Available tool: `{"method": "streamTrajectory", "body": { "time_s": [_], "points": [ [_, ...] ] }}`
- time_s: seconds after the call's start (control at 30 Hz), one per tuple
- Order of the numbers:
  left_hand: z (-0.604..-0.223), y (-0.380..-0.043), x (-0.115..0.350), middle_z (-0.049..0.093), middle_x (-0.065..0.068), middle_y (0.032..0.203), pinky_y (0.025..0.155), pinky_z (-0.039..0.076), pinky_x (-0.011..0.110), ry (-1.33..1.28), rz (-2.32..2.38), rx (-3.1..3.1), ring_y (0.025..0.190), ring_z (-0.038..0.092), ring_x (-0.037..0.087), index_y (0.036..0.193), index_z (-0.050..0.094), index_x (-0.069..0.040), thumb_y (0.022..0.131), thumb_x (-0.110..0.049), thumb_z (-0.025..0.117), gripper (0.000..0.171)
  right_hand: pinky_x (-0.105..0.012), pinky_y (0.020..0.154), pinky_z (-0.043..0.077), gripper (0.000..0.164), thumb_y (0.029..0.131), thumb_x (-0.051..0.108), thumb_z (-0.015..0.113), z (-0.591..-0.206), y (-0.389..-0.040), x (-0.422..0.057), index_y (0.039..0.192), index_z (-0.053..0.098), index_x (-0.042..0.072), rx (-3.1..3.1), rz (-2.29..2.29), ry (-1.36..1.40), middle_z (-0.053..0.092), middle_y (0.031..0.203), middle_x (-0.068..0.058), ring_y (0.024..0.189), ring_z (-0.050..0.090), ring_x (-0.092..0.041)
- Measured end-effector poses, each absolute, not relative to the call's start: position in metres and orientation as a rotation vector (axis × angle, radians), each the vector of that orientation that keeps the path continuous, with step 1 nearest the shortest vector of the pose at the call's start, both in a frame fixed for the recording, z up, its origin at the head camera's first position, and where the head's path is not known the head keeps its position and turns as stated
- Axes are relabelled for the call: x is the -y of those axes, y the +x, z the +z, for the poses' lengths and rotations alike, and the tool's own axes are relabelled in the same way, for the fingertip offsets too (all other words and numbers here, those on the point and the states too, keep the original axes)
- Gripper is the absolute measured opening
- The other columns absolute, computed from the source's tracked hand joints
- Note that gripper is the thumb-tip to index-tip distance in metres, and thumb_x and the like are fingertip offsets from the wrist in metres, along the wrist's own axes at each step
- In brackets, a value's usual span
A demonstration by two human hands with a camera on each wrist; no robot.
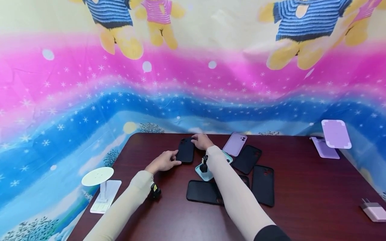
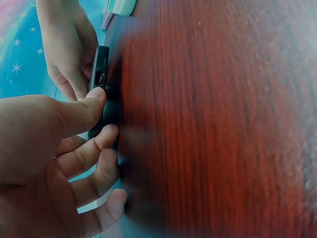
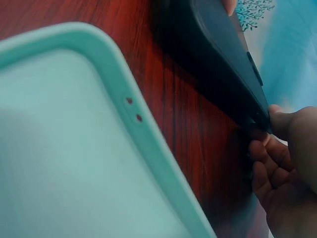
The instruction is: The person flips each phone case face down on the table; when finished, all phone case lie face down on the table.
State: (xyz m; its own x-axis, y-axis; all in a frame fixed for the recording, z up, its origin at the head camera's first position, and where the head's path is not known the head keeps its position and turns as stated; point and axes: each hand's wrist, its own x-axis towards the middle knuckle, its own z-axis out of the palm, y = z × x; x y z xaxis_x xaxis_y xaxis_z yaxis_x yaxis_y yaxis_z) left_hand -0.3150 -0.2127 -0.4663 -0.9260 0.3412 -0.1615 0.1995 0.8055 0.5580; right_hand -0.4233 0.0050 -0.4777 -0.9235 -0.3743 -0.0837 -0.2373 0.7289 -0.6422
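Observation:
A black phone case (image 1: pixel 185 151) lies near the far edge of the table, camera cutout at its far end. My left hand (image 1: pixel 164 161) pinches its near left corner, the thumb on the edge by a port opening in the left wrist view. At the far right corner, my right hand (image 1: pixel 202 142) pinches the case between thumb and fingers. The case (image 3: pixel 225 59) looks tilted up off the tabletop in the right wrist view. Under my right forearm lies a mint-green phone case (image 3: pixel 74 139), partly hidden in the head view.
Right of my hands lie a lilac phone case (image 1: pixel 235 144) and several black ones, among them a sideways one (image 1: pixel 201 191) partly under my forearm. A white round-topped stand (image 1: pixel 98 176) is at left; a lilac stand (image 1: pixel 336 134) and plug charger (image 1: pixel 374 211) are at right.

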Motion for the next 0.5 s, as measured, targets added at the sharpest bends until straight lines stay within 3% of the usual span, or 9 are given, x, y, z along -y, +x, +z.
{"method": "streamTrajectory", "body": {
  "time_s": [0.5],
  "points": [
    [-0.4679, -0.3142, 0.2115, 0.056, 0.004, 0.081, 0.071, 0.040, 0.030, 0.429, 0.765, -2.745, 0.063, 0.046, 0.015, 0.160, 0.033, -0.004, 0.103, -0.030, 0.064, 0.069, -0.048, 0.116, 0.043, 0.045, 0.110, 0.026, 0.051, -0.4777, -0.4251, -0.0047, 0.151, 0.051, 0.009, -2.695, -0.910, -0.452, 0.055, 0.151, -0.016, 0.140, 0.054, -0.031]
  ]
}}
